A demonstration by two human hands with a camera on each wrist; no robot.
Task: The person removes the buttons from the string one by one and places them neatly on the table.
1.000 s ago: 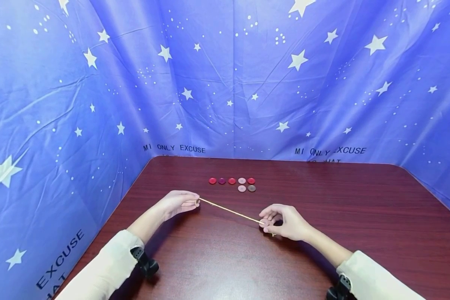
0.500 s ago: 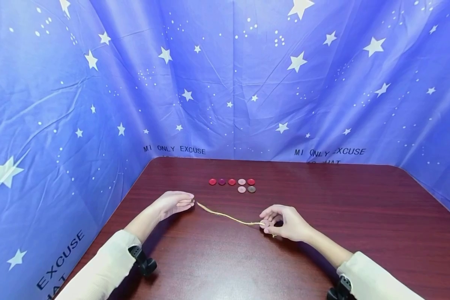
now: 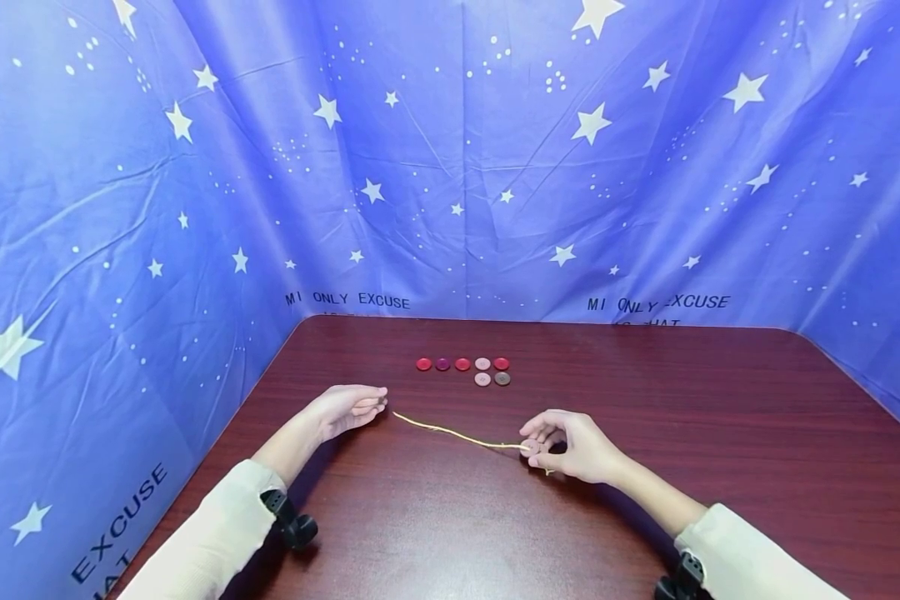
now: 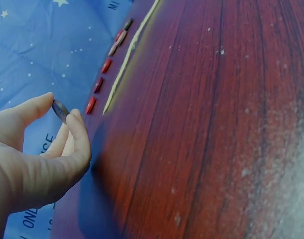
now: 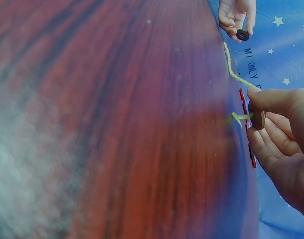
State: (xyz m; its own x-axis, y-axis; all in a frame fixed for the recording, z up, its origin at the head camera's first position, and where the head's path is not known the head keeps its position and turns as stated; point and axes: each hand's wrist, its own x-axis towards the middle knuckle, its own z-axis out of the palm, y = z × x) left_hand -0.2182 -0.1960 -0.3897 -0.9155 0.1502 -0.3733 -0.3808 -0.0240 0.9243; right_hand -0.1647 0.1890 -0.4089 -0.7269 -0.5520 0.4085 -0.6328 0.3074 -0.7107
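My left hand pinches a dark button between thumb and fingers, seen edge-tilted in the left wrist view. A pink button is pinched in my right hand, with a yellow string passing through it. From that button the string runs left, slack, and its free end stops just short of my left fingers. On the other side a short knotted tail shows in the right wrist view.
Beyond the hands, several buttons lie in two rows: red, purple and pink ones behind, a pink and a grey-brown one in front. A starry blue curtain borders the dark red table.
The string was taut between both hands; my left hand has let go of its end and drawn slightly left. The string now hangs slack and lower. My right hand has stayed nearly still.
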